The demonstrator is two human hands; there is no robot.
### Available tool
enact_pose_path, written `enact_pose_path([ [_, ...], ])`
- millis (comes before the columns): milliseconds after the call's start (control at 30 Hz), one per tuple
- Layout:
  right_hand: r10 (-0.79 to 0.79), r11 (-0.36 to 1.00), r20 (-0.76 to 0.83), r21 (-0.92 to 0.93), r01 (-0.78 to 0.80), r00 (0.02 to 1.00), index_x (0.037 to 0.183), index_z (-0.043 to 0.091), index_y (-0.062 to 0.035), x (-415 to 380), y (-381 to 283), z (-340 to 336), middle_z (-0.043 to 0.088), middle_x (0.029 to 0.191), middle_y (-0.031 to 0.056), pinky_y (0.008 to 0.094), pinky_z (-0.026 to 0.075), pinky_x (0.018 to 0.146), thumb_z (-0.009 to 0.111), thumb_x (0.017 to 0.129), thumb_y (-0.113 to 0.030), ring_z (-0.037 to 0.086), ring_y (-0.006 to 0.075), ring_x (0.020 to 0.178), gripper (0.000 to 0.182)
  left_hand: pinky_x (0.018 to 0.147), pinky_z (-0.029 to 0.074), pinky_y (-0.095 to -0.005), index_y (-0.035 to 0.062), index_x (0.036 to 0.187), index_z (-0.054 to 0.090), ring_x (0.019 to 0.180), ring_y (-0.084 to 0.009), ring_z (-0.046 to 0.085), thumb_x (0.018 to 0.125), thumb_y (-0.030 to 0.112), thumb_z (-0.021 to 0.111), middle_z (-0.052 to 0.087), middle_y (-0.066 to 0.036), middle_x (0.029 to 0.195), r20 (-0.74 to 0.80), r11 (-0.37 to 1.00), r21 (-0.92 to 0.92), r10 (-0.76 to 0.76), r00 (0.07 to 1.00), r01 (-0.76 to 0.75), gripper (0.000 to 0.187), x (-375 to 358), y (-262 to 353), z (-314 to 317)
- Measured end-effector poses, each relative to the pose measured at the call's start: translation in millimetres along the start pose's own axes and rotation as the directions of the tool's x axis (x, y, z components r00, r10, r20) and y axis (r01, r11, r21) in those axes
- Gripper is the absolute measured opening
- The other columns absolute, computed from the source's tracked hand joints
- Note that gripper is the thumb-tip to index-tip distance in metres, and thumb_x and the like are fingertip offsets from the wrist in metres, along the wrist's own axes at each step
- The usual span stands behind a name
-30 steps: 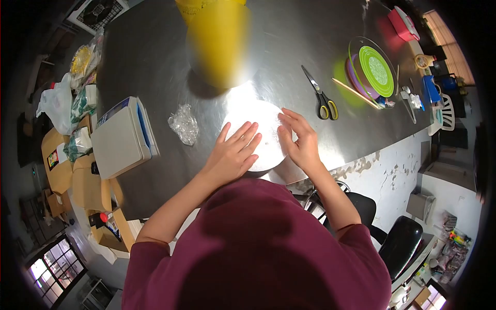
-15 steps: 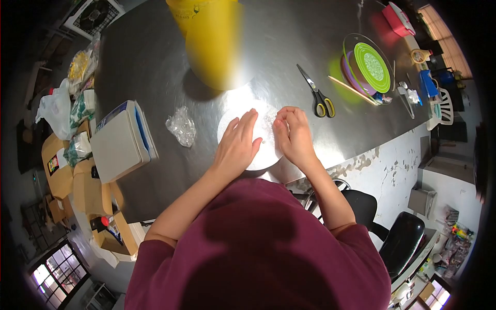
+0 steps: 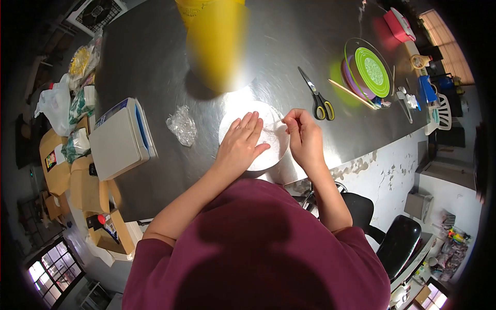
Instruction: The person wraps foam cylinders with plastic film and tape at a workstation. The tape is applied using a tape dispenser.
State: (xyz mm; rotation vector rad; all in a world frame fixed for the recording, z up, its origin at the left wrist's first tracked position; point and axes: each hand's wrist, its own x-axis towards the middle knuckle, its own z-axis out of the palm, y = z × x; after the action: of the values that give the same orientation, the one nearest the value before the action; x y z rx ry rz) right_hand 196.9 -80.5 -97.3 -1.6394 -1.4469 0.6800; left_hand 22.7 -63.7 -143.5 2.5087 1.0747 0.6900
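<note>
A white round disc (image 3: 260,164) lies flat on the metal table close to my body. My left hand (image 3: 241,137) rests on its left half, palm down, fingers stretched out and thumb apart. At the disc's right edge, my right hand (image 3: 305,135) is closed in a pinch. A thin pale strand or film edge seems to run from those fingertips to the disc; what it is, I cannot make out. Crumpled clear plastic (image 3: 182,126) sits left of the disc. To the right lie scissors (image 3: 319,98) with black and yellow handles.
Beyond the disc stands a tall yellow container (image 3: 217,51), partly blurred. A grey binder (image 3: 118,142) lies at the left. A green round mat (image 3: 372,73), wooden sticks (image 3: 353,94) and a pink box (image 3: 399,25) are at the right. A black chair (image 3: 400,243) stands off the table's right side.
My right hand has moved right, off the disc's surface to its edge, its fingers pinched. My left hand has shifted slightly right and stays flat on the disc.
</note>
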Motion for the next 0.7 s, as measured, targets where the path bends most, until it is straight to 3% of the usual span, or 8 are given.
enact_pose_path([
  [67,-0.071,0.997,-0.073,-0.037,0.068,0.995,0.088,0.057,-0.0011,2.5,9.2,-4.2,0.061,0.078,0.0148,0.0340,0.047,0.061,0.057,0.088,-0.006,0.061,0.0294,0.068,0.005,0.101,0.036,-0.0463,-0.0062,0.122,0.052,0.124,-0.0341,0.046,0.082,0.030,0.066,0.051,-0.023,0.129,-0.010,1.000,-0.012,0.006,1.000,-0.006,0.056,-0.1,-0.4,0.1],
  [167,-0.183,0.970,0.006,-0.163,0.181,0.983,0.089,0.055,-0.0013,10.6,-5.9,-15.5,0.060,0.082,0.0125,0.0354,0.047,0.063,0.058,0.086,-0.005,0.059,0.0311,0.072,0.005,0.101,0.036,-0.0465,-0.0058,0.120,0.053,0.124,-0.0345,0.046,0.082,0.030,0.066,0.051,-0.023,0.129,0.007,0.998,-0.054,-0.031,1.000,0.031,0.054,0.9,1.2,-3.3],
  [267,-0.406,0.886,0.174,-0.165,0.433,0.897,0.088,0.054,-0.0022,20.4,-7.3,-14.8,0.059,0.085,0.0110,0.0370,0.048,0.064,0.059,0.081,-0.004,0.059,0.0306,0.073,0.008,0.101,0.036,-0.0468,-0.0055,0.118,0.054,0.123,-0.0350,0.046,0.082,0.030,0.066,0.051,-0.023,0.128,0.008,0.998,-0.060,-0.026,1.000,0.027,0.053,2.1,1.7,-2.6],
  [367,-0.583,0.741,0.346,-0.142,0.656,0.735,0.087,0.053,-0.0026,45.0,-12.6,-11.7,0.057,0.084,0.0111,0.0381,0.048,0.064,0.058,0.078,-0.004,0.059,0.0299,0.074,0.011,0.101,0.036,-0.0470,-0.0051,0.118,0.054,0.123,-0.0352,0.046,0.081,0.030,0.066,0.052,-0.023,0.127,-0.006,0.999,-0.036,0.010,1.000,-0.010,0.052,-0.4,-1.8,0.6],
  [400,-0.599,0.715,0.446,-0.075,0.695,0.665,0.090,0.052,-0.0022,55.1,-16.0,-11.3,0.056,0.086,0.0118,0.0384,0.046,0.064,0.061,0.070,0.004,0.058,0.0305,0.077,0.023,0.101,0.036,-0.0470,-0.0049,0.118,0.054,0.123,-0.0353,0.046,0.081,0.030,0.066,0.052,-0.023,0.127,-0.009,0.999,-0.028,0.026,1.000,-0.027,0.052,-1.0,-2.8,1.3],
  [533,-0.477,0.741,0.761,0.079,0.667,0.440,0.094,0.054,-0.0015,92.1,-18.2,7.7,0.056,0.088,0.0108,0.0378,0.048,0.064,0.062,0.071,0.000,0.060,0.0304,0.079,0.025,0.099,0.037,-0.0458,-0.0041,0.110,0.060,0.113,-0.0363,0.053,0.081,0.030,0.067,0.058,-0.022,0.117,-0.035,0.998,-0.045,0.052,0.998,-0.054,0.045,-0.2,-5.2,1.3],
  [600,-0.533,0.686,0.797,0.212,0.696,0.283,0.095,0.054,-0.0013,96.4,-17.9,20.0,0.057,0.089,0.0104,0.0378,0.049,0.064,0.061,0.072,-0.001,0.061,0.0298,0.079,0.025,0.096,0.040,-0.0430,-0.0038,0.103,0.064,0.106,-0.0360,0.057,0.081,0.029,0.067,0.061,-0.021,0.111,-0.039,0.997,-0.053,0.058,0.998,-0.060,0.040,-4.1,-6.8,1.6],
  [700,-0.544,0.618,0.833,0.316,0.720,0.102,0.095,0.054,-0.0014,98.4,-21.5,34.0,0.058,0.091,0.0099,0.0378,0.050,0.064,0.060,0.075,-0.005,0.061,0.0285,0.079,0.021,0.084,0.047,-0.0383,-0.0034,0.091,0.068,0.098,-0.0315,0.059,0.080,0.028,0.069,0.063,-0.017,0.106,0.124,0.963,-0.242,-0.088,0.988,0.116,0.034,-7.0,-3.7,-3.3],
])
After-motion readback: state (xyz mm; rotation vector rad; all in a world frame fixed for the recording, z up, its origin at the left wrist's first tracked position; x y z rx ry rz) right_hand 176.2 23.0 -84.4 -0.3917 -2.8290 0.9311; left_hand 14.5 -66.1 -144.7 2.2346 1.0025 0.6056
